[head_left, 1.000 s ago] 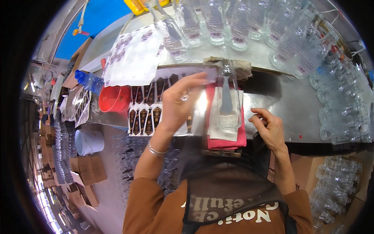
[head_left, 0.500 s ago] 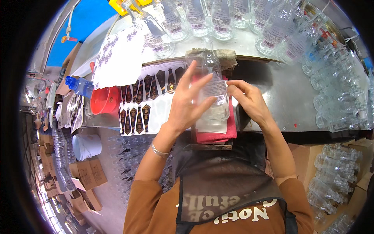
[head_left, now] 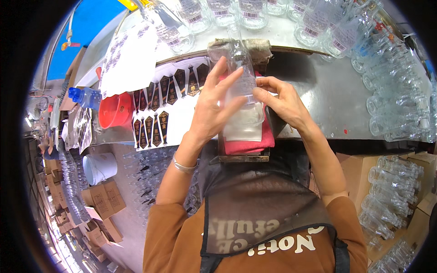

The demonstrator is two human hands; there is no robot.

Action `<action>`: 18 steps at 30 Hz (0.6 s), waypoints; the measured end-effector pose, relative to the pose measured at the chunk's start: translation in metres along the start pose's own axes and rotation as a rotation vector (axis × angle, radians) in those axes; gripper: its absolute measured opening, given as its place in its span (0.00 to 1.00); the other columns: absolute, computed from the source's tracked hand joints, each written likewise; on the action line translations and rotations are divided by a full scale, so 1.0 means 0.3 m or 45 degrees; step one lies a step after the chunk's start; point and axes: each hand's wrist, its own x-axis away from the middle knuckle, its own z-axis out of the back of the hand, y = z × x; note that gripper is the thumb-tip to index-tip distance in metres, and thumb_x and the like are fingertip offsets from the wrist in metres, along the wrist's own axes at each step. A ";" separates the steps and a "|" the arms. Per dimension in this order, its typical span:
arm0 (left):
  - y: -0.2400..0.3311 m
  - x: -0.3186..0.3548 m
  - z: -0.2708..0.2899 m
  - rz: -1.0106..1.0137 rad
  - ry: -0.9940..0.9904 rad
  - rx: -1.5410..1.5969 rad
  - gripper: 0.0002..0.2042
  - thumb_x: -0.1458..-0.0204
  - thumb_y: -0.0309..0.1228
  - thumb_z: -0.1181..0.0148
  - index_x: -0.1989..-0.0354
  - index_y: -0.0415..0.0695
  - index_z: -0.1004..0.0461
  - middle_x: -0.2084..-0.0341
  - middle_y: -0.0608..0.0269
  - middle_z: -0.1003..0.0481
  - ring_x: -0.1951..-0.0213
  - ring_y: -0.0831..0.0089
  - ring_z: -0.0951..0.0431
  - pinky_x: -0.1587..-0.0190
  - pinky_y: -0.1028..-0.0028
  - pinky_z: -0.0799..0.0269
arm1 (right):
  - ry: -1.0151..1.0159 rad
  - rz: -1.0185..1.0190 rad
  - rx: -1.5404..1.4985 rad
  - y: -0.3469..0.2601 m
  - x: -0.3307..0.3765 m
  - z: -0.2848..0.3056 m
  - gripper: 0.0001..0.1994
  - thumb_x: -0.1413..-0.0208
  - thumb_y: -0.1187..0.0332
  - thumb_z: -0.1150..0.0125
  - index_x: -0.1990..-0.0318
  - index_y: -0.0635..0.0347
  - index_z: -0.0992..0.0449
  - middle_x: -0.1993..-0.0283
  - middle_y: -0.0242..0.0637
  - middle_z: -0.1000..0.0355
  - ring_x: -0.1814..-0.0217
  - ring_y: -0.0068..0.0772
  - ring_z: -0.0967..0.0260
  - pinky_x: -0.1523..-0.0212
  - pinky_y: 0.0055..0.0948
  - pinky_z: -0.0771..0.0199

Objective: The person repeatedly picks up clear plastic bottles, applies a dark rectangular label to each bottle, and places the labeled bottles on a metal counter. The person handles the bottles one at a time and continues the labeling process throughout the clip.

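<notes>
A clear glass bottle (head_left: 240, 57) lies in front of me with its neck pointing away, on a padded rest. On its body is a see-through label with fine print (head_left: 247, 86). Over the bottle's left side, my left hand (head_left: 207, 107) has its fingers spread, some smeared by motion; whether they touch the glass I cannot tell. My right hand (head_left: 289, 104) is curled at the bottle's right side, thumb and forefinger against it by the label's edge. Under the bottle's base are a white pad (head_left: 243, 133) and a red cloth (head_left: 255, 145).
Sheets of dark tie-shaped labels (head_left: 170, 91) lie at the left, beside a white printed sheet (head_left: 127, 61), a red bucket (head_left: 116, 111) and a blue-capped bottle (head_left: 86, 97). Labelled bottles (head_left: 221, 13) stand along the back. Many glass bottles (head_left: 387, 100) lie stacked at the right.
The whole view has shifted slightly. My left fingers have moved over the bottle and blur now. The right thumb and forefinger have come in closer against the bottle's side.
</notes>
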 end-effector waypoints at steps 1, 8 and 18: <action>0.003 0.002 0.000 0.006 -0.009 0.013 0.29 0.48 0.31 0.30 0.35 0.49 0.28 0.28 0.42 0.44 0.32 0.49 0.36 0.35 0.59 0.35 | 0.011 -0.002 0.004 0.002 -0.001 -0.005 0.29 0.43 0.51 0.33 0.44 0.69 0.24 0.48 0.49 0.21 0.46 0.37 0.23 0.43 0.34 0.26; 0.003 0.007 0.009 0.011 -0.057 0.002 0.29 0.48 0.31 0.30 0.34 0.50 0.28 0.28 0.43 0.44 0.32 0.49 0.36 0.34 0.59 0.35 | -0.035 0.052 0.085 -0.016 0.016 -0.004 0.23 0.38 0.59 0.34 0.43 0.68 0.25 0.51 0.38 0.23 0.53 0.23 0.26 0.55 0.24 0.24; 0.002 0.009 0.000 -0.001 -0.034 -0.028 0.29 0.48 0.31 0.30 0.34 0.49 0.28 0.29 0.42 0.44 0.32 0.49 0.36 0.33 0.59 0.37 | -0.006 0.016 0.025 0.004 0.004 -0.002 0.29 0.44 0.52 0.31 0.45 0.70 0.23 0.49 0.49 0.21 0.48 0.35 0.23 0.44 0.33 0.26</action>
